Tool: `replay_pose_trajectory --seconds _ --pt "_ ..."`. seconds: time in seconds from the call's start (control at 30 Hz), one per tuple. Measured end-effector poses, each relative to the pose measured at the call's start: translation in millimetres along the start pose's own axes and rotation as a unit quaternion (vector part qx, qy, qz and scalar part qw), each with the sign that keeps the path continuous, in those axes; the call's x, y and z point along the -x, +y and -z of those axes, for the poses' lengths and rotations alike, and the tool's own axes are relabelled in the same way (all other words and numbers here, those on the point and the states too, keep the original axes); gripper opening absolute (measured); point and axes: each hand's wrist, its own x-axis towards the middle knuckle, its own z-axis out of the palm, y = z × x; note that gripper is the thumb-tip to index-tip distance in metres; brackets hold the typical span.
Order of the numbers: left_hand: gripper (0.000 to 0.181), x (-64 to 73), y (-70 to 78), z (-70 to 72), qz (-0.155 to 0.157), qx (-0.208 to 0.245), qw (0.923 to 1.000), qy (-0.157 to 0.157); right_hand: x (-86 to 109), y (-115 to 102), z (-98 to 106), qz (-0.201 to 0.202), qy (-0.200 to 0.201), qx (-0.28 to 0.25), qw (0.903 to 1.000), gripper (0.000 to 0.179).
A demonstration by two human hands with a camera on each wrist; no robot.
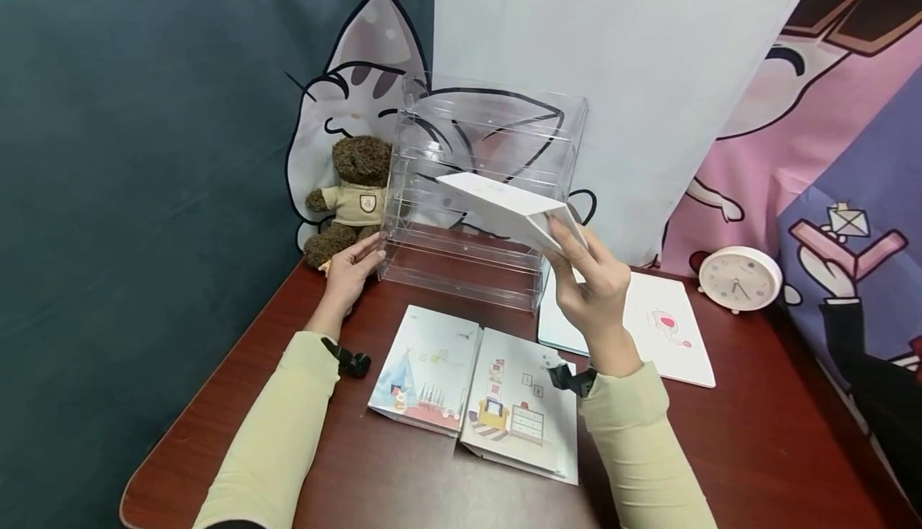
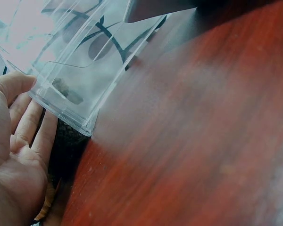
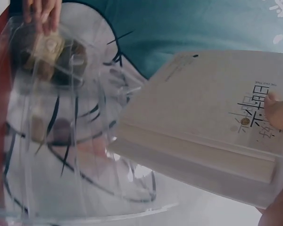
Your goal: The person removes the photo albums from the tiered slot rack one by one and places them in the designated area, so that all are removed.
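Note:
A clear plastic rack (image 1: 468,279) with several tiers stands toward the back of the table. My left hand (image 1: 353,273) holds its lower left edge, thumb on the rim and fingers along the outside, as the left wrist view shows of the hand (image 2: 23,136) and rack (image 2: 66,113). Raised in front of the rack, my right hand (image 1: 594,289) grips a thick white book (image 1: 504,197) by its near end. Dark lettering shows on the cover of that book (image 3: 203,103) in the right wrist view, with the right thumb (image 3: 278,110) pressed on it.
Two illustrated books (image 1: 432,369) lie side by side in front of the rack. More white books (image 1: 670,329) lie flat behind my right forearm. A round clock (image 1: 739,278) stands at the back right, and a brown teddy bear (image 1: 353,201) sits left of the rack.

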Motion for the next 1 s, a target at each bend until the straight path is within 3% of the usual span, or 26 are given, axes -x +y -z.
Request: replay_pose_trajectory --seconds 0.13,0.4,0.53,0.6,0.67,0.8,0.9,1.0 --pt "0.048 1.4 1.7 2.7 0.005 0.01 0.9999 -0.005 4.2 1 18 0.001 -0.029 -0.009 0.9995 0.024" --pt "0.048 12.2 22.9 -2.8 0.001 0.018 0.9996 -0.022 3.8 3 70 -0.018 -0.065 -0.039 0.997 0.027" --pt "0.048 12.8 25.9 -5.1 0.001 0.014 0.9997 -0.022 6.8 16 102 -0.048 -0.094 -0.077 0.9914 0.033" --pt "0.048 10.7 21.6 -4.3 -0.002 0.018 0.9996 -0.021 13.3 26 120 -0.085 -0.115 -0.124 0.982 0.036" --pt "0.048 7.7 15.2 -3.1 0.001 0.017 0.9997 -0.017 21.3 35 137 -0.139 -0.135 -0.189 0.9628 0.039" --pt "0.048 1.8 3.2 -0.5 -0.001 0.012 0.9999 -0.005 35.5 48 169 -0.272 -0.185 -0.3 0.8954 0.045" --pt "0.048 -0.4 0.2 0.1 -0.008 0.009 0.9999 -0.004 43.9 58 186 -0.338 -0.241 -0.319 0.8519 0.048" --pt "0.048 -2.2 -0.1 -0.1 -0.01 0.009 0.9999 -0.005 50.9 67 198 -0.369 -0.31 -0.308 0.8204 0.048"
